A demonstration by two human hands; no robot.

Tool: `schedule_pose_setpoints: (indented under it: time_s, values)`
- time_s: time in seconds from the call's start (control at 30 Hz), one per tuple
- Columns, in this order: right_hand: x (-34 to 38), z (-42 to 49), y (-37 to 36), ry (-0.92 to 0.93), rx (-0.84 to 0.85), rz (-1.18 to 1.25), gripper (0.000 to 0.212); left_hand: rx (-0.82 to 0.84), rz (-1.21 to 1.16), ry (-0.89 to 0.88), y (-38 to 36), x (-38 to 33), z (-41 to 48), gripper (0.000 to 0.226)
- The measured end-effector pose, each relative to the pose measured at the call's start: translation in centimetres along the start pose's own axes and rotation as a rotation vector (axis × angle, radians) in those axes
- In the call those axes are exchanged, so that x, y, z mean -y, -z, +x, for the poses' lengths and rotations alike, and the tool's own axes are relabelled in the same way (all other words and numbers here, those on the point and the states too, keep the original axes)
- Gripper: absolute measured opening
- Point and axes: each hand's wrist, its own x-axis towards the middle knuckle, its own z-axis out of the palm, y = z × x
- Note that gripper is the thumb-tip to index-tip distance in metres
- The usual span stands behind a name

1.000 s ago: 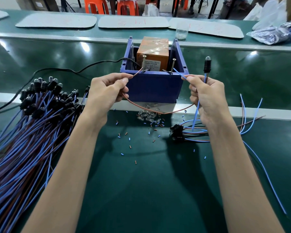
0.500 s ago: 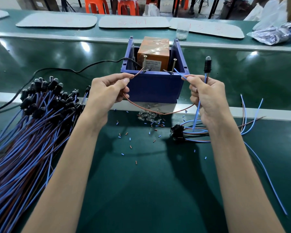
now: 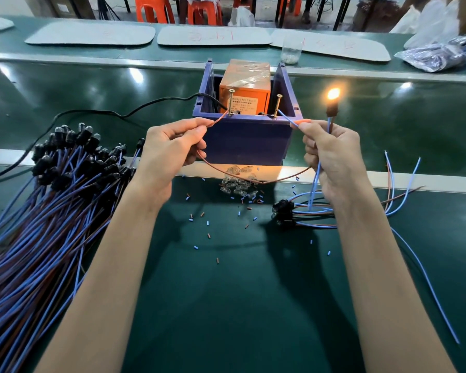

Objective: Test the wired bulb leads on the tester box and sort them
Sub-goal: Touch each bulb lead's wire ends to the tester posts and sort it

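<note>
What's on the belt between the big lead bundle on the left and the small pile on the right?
Head view: a cluster of loose clear bulbs, scattered blue and brown insulation offcuts, and the left forearm reaching across.

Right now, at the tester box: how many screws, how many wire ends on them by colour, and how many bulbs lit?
screws: 2
brown wire on a screw: 1
blue wire on a screw: 1
lit bulb: 1
Total: 5
</note>
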Motion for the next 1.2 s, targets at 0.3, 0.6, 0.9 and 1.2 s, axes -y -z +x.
schedule_pose_setpoints:
  time_s: [0.3, 0.6, 0.9, 1.2]
  values:
    - [0.4, -0.2, 0.2, -0.006, 0.011, -0.046, 0.017, -0.001, 0.012, -0.008, 0.0, -0.1, 0.1, 0.023]
    - [3.8, 0.1, 4.3, 0.150, -0.107, -0.615, 0.034, 0.273, 0.071, -0.063, -2.0, -0.7, -1.1, 0.010]
    - [4.2, -0.6, 5.1, 0.611, -0.415, -0.811, 0.031, 0.546, 0.358, -0.058, -2.8, 0.1, -1.5, 0.028]
    - [3.6, -1.0, 4.2, 0.697, -0.401, -1.087, 0.035, 0.532, 0.401, -0.068, -1.9, 0.3, -1.0, 0.017]
